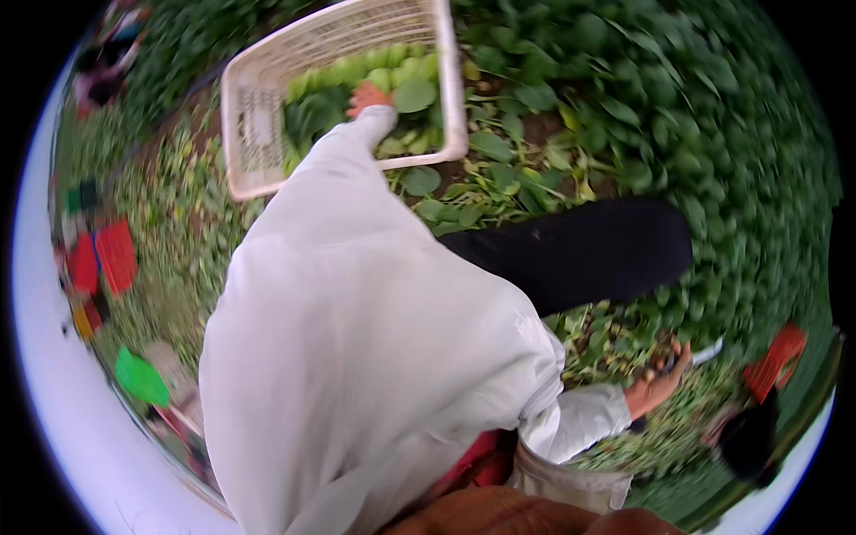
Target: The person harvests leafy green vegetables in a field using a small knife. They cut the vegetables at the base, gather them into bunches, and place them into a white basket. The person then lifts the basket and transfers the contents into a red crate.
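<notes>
My left hand (369, 99) reaches into a white plastic crate (456, 87) and rests among heads of leafy greens (408, 72). The greens lie packed inside, pale stem ends along the far side and dark leaves nearer. Blur hides whether my left fingers grip any of them. Low on the right, my right hand (659, 391) holds a knife, its pale blade (707, 352) pointing away from my body over the plants. My dark trouser leg (575, 251) stretches between the crate and my right hand.
Dense leafy plants (669, 120) grow on the right. Cut leaves (167, 234) litter the ground at left. Red crates (115, 257) and a green object (140, 378) stand at far left. People appear at upper left (103, 83) and lower right (747, 435), the latter near a red object (776, 361).
</notes>
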The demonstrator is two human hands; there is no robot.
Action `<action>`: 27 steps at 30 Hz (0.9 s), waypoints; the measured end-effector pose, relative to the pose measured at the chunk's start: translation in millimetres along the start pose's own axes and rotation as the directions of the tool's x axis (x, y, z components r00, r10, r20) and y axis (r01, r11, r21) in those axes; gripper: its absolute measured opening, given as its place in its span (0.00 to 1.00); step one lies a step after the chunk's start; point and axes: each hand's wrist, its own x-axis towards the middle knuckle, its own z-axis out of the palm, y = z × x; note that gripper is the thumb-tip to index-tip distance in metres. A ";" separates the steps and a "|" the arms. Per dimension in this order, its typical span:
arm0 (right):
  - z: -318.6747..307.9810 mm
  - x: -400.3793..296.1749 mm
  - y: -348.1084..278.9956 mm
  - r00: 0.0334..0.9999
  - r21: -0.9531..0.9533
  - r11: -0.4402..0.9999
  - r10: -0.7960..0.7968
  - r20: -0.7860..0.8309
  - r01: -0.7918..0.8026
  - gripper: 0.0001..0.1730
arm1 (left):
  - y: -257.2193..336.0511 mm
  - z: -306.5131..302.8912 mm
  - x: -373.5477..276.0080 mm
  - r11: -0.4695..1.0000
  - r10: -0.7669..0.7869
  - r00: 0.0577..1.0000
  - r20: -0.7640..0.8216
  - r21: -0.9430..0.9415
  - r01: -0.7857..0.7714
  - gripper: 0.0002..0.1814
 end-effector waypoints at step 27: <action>-175.1 184.1 282.6 0.906 -0.297 0.882 0.266 -0.329 -0.367 0.25 | 289.4 -127.4 -721.5 -0.865 0.069 -0.967 0.245 -0.469 -0.181 0.16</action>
